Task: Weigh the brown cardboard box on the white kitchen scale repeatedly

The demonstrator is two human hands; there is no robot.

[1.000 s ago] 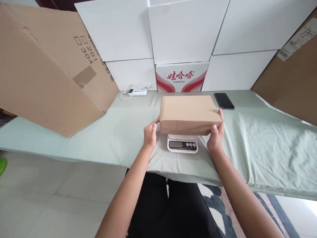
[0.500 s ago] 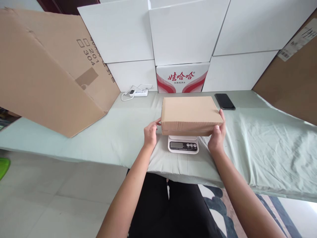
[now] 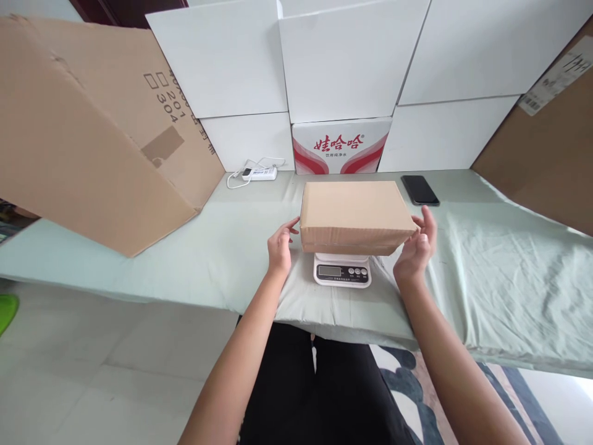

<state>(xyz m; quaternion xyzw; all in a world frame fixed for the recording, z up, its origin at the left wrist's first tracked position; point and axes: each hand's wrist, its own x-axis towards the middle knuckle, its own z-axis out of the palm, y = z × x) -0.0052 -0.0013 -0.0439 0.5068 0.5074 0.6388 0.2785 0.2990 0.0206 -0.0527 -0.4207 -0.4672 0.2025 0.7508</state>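
Note:
A closed brown cardboard box (image 3: 354,207) rests on a white digital kitchen scale (image 3: 343,279) and hides its weighing platform. The scale's small display and round buttons show below the box's front edge. At the box's left side is my left hand (image 3: 280,247), open, its fingertips close to the cardboard. My right hand (image 3: 417,247) is open by the right front corner, thumb and fingers apart; whether a fingertip still touches the box I cannot tell.
A black phone (image 3: 420,190) lies behind my right hand. A white power strip with a cable (image 3: 259,173) sits at the back left. White boxes (image 3: 343,68) form a wall behind, and large cardboard sheets (image 3: 115,142) stand left and right on the green tablecloth (image 3: 231,247).
My right hand has loosened from the box's right corner and shifted outward to the right. The fingers of my left hand have eased slightly away. The box stays on the scale.

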